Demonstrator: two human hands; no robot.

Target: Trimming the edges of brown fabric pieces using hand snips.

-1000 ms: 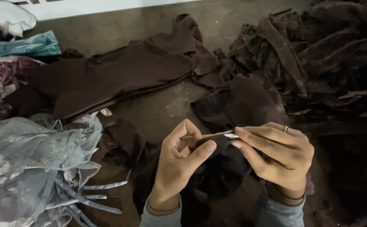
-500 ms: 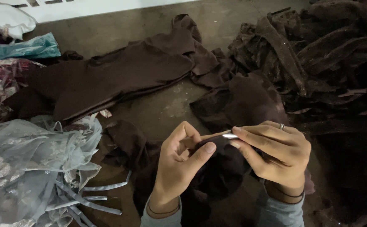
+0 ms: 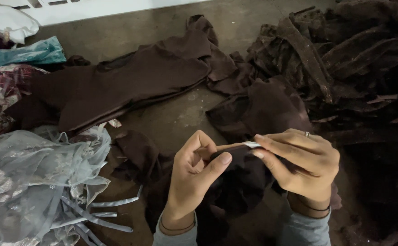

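A small pale strip (image 3: pixel 252 145) sat pinched between the right hand (image 3: pixel 299 166) and the left hand (image 3: pixel 196 175), over a dark brown cloth piece (image 3: pixel 240 182) bunched under both. Beyond lay a long brown garment (image 3: pixel 130 86) on the grey concrete floor (image 3: pixel 130 32); a heap of brown fabric strips (image 3: pixel 344 59) crowded the right, and grey sheer netting with ribbons (image 3: pixel 35 177) the left.

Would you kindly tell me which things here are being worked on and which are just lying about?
In hand: left hand, right hand, dark brown cloth, small white tool.
Lying about: brown garment, grey sheer fabric, dark heap, teal bag.
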